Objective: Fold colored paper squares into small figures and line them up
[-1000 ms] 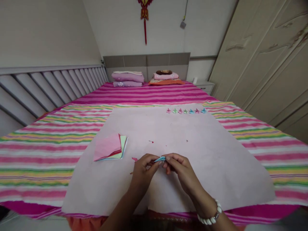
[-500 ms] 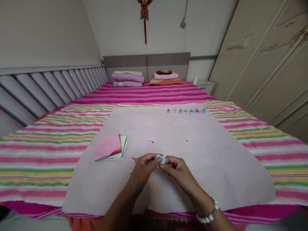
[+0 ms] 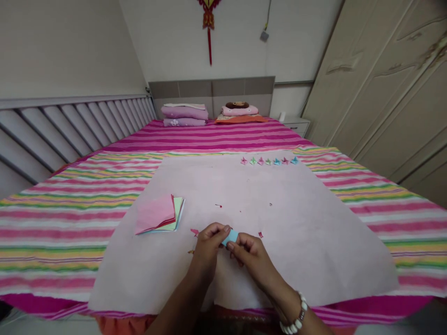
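Observation:
A small folded piece of light blue paper (image 3: 230, 237) is pinched between both hands, just above the large pale sheet (image 3: 300, 260). My left hand (image 3: 211, 242) grips its left side, thumb on top. My right hand (image 3: 249, 251) has its thumb and fingers closed on the right side and lower edge. Fingers cover part of the folds. To the left lies a stack of coloured square papers (image 3: 157, 214), pink uppermost with red, green and blue edges showing.
At the sheet's far edge stands a row of several small folded paper figures (image 3: 268, 161) in pink, green and blue. Small red scraps (image 3: 260, 234) and a red-tipped bit (image 3: 219, 205) dot the sheet. Striped bedding (image 3: 63, 223) surrounds it; a slatted rail (image 3: 87, 123) runs along the left.
The blue paper has turned and shifted slightly left and down, showing a broader flat face. My right hand has moved left and down, uncovering a red scrap beside it.

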Available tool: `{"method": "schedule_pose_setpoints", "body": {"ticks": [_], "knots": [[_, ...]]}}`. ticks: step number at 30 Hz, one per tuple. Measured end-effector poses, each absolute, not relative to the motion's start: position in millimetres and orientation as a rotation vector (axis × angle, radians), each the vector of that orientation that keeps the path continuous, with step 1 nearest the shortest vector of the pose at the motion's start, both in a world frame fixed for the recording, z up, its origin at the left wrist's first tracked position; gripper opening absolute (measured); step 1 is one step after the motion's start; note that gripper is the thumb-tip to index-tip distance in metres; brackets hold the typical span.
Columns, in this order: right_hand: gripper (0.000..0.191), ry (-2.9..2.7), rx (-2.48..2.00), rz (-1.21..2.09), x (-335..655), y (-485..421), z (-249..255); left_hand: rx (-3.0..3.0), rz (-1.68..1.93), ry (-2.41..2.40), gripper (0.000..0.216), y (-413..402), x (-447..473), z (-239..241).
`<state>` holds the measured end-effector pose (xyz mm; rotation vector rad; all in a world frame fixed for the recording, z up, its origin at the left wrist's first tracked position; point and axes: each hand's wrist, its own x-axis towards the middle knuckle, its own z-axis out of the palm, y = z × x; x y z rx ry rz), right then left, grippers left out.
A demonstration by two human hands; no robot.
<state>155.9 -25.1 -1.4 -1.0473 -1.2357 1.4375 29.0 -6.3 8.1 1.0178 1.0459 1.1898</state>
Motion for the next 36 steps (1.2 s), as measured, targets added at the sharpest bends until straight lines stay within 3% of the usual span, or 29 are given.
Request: {"method": "schedule_pose_setpoints", "body": {"ticks": [4,9,12,18,21,25,36], "knots": [[0.036,-1.151,-0.974,1.571,156,-25,-6,1.066,1.161,1.098,0.025,-7,28,12],[0.037,-1.066,-1.019,1.502,158,-23,-4,1.099,1.15,1.093,0.022,-9,27,16],[0.038,-1.045,-1.045,1.476,160,-21,-2,1.124,1.196,1.048,0.04,-9,23,16],[0.032,-1.032,-1.018,1.343,166,-17,-2,1.21,1.234,1.068,0.019,-9,18,18],[0.04,-1.031,-0.974,1.286,171,-16,-1,1.188,1.195,1.045,0.018,-9,19,22],[0.03,-1.073,-0.957,1.315,177,-17,2,1.18,1.164,1.025,0.017,-9,20,24],[0.029,-1.06,-0.956,1.448,180,-16,11,1.194,1.078,0.958,0.018,-9,17,22]]}}
